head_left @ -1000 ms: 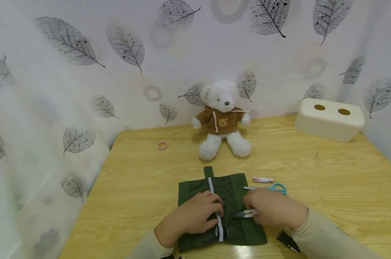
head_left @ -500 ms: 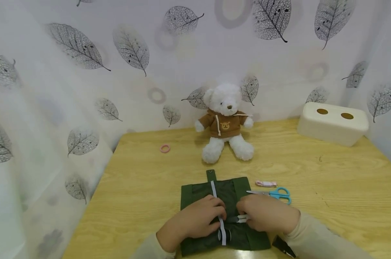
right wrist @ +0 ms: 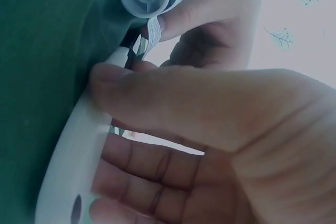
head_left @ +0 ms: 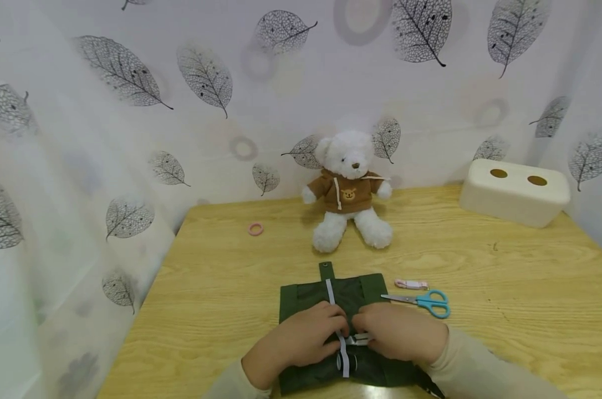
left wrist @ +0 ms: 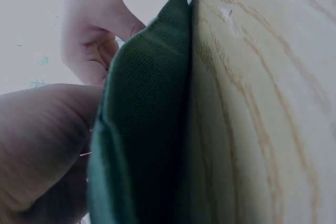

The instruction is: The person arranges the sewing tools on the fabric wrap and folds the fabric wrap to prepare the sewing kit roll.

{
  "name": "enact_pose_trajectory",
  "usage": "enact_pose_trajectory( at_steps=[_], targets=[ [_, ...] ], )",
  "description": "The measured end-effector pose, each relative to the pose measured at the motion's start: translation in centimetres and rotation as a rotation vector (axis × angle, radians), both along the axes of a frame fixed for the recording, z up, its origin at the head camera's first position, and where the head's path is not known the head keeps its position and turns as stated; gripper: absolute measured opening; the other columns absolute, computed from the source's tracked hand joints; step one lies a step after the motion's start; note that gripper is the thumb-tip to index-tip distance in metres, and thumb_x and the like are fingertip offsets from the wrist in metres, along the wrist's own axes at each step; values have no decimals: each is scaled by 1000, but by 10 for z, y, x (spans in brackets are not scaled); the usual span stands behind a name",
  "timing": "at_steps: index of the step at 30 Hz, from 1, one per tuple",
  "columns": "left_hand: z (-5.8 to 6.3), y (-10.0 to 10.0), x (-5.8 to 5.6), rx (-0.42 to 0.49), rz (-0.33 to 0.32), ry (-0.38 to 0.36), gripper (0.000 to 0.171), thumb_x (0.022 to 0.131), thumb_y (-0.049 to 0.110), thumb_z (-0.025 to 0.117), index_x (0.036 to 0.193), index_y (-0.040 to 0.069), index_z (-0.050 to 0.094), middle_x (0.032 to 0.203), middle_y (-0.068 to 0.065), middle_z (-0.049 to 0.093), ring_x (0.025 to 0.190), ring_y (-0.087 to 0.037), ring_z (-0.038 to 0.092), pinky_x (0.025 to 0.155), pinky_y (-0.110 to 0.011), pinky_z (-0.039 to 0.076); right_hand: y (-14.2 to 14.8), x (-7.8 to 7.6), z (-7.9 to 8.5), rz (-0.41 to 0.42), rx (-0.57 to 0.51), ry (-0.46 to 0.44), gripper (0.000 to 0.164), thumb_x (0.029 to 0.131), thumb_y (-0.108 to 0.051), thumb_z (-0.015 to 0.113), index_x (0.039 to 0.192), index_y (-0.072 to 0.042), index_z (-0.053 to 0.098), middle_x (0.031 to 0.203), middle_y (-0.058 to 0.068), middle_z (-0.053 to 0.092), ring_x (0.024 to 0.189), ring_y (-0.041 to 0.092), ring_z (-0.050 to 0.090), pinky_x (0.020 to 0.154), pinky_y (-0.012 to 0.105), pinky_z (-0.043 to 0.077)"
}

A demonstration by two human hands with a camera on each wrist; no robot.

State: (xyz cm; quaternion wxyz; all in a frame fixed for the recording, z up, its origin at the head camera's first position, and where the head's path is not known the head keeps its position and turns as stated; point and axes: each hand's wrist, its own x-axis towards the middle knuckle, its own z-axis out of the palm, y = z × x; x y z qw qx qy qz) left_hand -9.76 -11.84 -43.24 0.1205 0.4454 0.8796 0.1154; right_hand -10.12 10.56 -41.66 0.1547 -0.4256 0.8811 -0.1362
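A dark green cloth pouch (head_left: 306,291) lies spread on the table, with a white elastic band (head_left: 330,292) running down its middle. Beneath the band's near end sits a black thread spool (head_left: 351,363), its white hub end showing in the right wrist view. My left hand (head_left: 308,336) pinches the band just beyond the spool. With thumb and fingers, my right hand (head_left: 403,332) grips a white-handled bladed tool (right wrist: 73,140); its exact kind is unclear. The tool's tip is at the band, beside my left fingers. Green cloth (left wrist: 147,77) hides part of the left fingers in the left wrist view.
Blue-handled scissors (head_left: 430,302) and a folded pink-and-white strip (head_left: 412,284) lie right of the pouch. Behind it sits a white teddy bear (head_left: 350,191). A pink ring (head_left: 255,229) lies back left, and a cream box (head_left: 513,194) with two holes stands back right.
My right hand has moved left with the white-handled tool, bringing its tip to the elastic band. The left hand stays at the band. The head view has shifted slightly.
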Motion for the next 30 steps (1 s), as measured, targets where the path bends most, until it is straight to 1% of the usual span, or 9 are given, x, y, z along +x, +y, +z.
enact_pose_trajectory(
  at_steps=[3, 7, 10, 14, 17, 20, 22, 27, 30],
  targets=[
    [0, 0, 0, 7, 5, -7, 10, 97, 23, 69, 107, 25, 68, 125, 7, 59, 113, -9, 54, 93, -19, 47, -3, -1, 0, 6, -8, -25, 24, 79, -6, 81, 85, -22, 64, 78, -15, 52, 67, -1, 48, 59, 24, 44],
    [1, 0, -1, 26, 28, -15, 7, 96, 22, 70, 101, 26, 67, 125, 4, 57, 109, -10, 53, 90, -19, 47, -7, -3, -1, 17, -28, -42, 25, 79, -6, 82, 91, -22, 67, 81, -13, 56, 72, 0, 53, 62, 25, 48],
    [3, 0, -2, 24, 42, -23, 6, 95, 22, 71, 98, 26, 67, 120, 4, 56, 105, -8, 52, 87, -18, 46, -9, -4, -2, 19, -38, -41, 25, 79, -6, 82, 92, -22, 68, 81, -12, 58, 73, 1, 55, 63, 25, 49],
    [6, 1, -3, -9, 45, -33, 6, 95, 24, 71, 100, 25, 67, 108, 9, 57, 95, -4, 51, 81, -16, 45, -11, -4, -1, 23, -51, -19, 23, 79, -6, 82, 89, -22, 68, 80, -12, 58, 72, 1, 55, 63, 25, 49],
    [7, 3, -3, -28, 46, -38, 8, 95, 25, 72, 101, 23, 67, 100, 12, 59, 90, -2, 52, 80, -15, 45, -12, -4, -1, 33, -73, 5, 20, 78, -7, 82, 85, -21, 69, 79, -13, 57, 71, 0, 54, 62, 24, 48],
    [7, 5, -4, -34, 48, -40, 8, 95, 25, 72, 101, 22, 67, 97, 14, 59, 89, -1, 54, 80, -14, 45, -12, -3, -1, 38, -98, 14, 19, 78, -7, 82, 82, -20, 69, 78, -14, 57, 69, -2, 52, 61, 22, 47],
    [6, 6, -4, -34, 48, -37, 8, 95, 25, 72, 101, 22, 67, 96, 14, 60, 90, -1, 55, 80, -14, 45, -10, -4, -1, 32, -103, 2, 19, 77, -8, 83, 83, -21, 70, 78, -14, 57, 69, -3, 52, 61, 22, 48],
    [7, 4, -3, -29, 46, -34, 9, 94, 24, 72, 102, 22, 69, 98, 13, 61, 92, -2, 56, 82, -14, 46, -4, -4, 2, -13, -49, -33, 19, 77, -11, 84, 81, -23, 69, 78, -16, 56, 66, -2, 50, 59, 24, 46],
    [8, 3, -2, -28, 46, -33, 9, 94, 24, 73, 103, 22, 69, 98, 13, 61, 92, -2, 56, 82, -14, 46, -2, -4, 4, -16, -26, -32, 19, 78, -11, 83, 79, -23, 69, 77, -16, 56, 63, -2, 50, 57, 24, 46]
  ],
)
